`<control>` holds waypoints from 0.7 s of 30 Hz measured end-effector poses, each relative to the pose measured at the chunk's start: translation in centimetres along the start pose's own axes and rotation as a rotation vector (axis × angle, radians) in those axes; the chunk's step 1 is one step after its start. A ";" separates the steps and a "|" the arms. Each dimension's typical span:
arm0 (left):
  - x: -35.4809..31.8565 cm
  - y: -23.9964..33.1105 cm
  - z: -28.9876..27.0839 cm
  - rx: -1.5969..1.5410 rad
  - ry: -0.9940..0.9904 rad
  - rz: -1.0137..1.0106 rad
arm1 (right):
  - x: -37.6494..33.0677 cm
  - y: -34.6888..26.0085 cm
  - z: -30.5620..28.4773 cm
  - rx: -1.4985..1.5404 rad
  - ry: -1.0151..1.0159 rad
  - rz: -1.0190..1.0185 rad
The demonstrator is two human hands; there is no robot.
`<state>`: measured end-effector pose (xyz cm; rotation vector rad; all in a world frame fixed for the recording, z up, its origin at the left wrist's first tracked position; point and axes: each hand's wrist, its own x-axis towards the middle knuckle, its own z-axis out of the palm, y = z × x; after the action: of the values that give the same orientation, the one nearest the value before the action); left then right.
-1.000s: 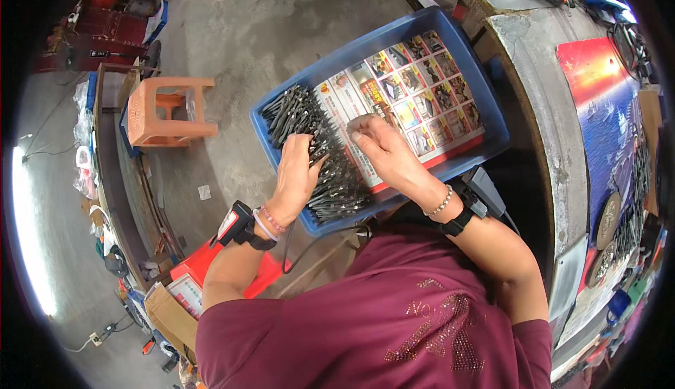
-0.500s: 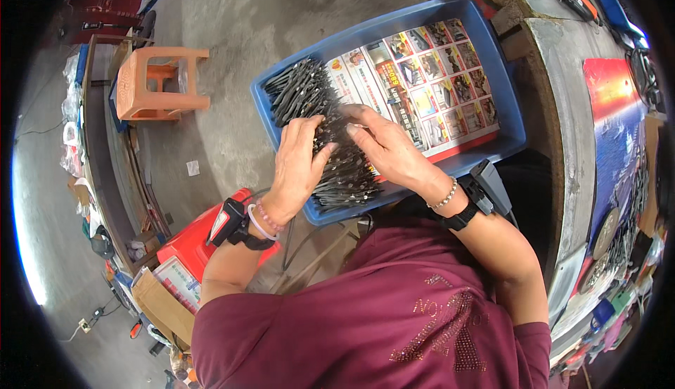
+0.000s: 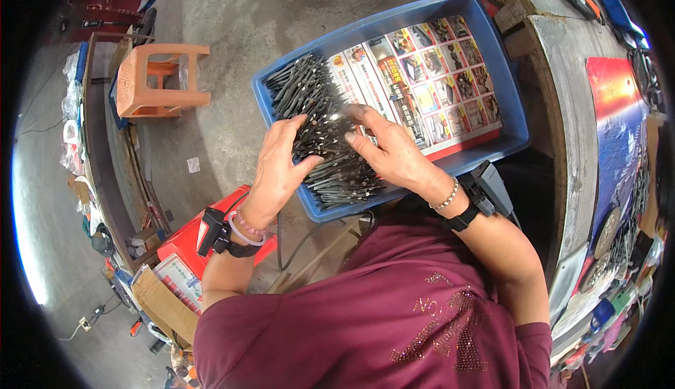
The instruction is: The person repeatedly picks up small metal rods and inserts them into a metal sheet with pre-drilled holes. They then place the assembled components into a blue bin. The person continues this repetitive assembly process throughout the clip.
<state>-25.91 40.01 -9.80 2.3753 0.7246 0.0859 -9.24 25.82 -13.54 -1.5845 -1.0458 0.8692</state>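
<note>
A blue plastic tub (image 3: 517, 100) holds a dense bundle of thin dark metal-looking rods (image 3: 301, 92), piled along its left end; their exact kind is too small to tell. My left hand (image 3: 275, 171) rests at the left side of the pile, thumb and fingers spread apart against the rods. From the right, my right hand (image 3: 395, 151) reaches over the pile, thumb and forefinger apart, its fingertips touching the rods and partly blurred. Neither hand encloses a rod that I can see. Printed sheets with small pictures (image 3: 422, 86) line the tub's bottom.
An orange plastic stool (image 3: 151, 83) stands on the concrete floor at the left. Near my left forearm are a red stool or box (image 3: 218, 227) and an open cardboard box (image 3: 165, 304). A worn workbench (image 3: 562, 107) runs along the right, close to the tub.
My left hand has drawn left, widening the gap between both hands and showing more rods. The right hand has barely moved, and the rods between them lie slightly more spread.
</note>
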 end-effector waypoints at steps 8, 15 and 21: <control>0.7 -0.5 -0.2 -0.132 -0.026 -0.165 | 0.0 0.0 0.0 0.056 -0.038 0.048; 0.8 -0.2 -0.7 -0.112 -0.093 -0.037 | -0.4 0.5 0.4 0.068 -0.008 0.018; 0.6 1.1 0.0 -0.035 -0.077 0.121 | -0.9 1.2 0.9 0.153 0.022 0.052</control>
<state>-24.92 39.62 -9.18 2.3739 0.5388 0.0570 -10.11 25.09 -14.85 -1.4947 -0.9044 0.9422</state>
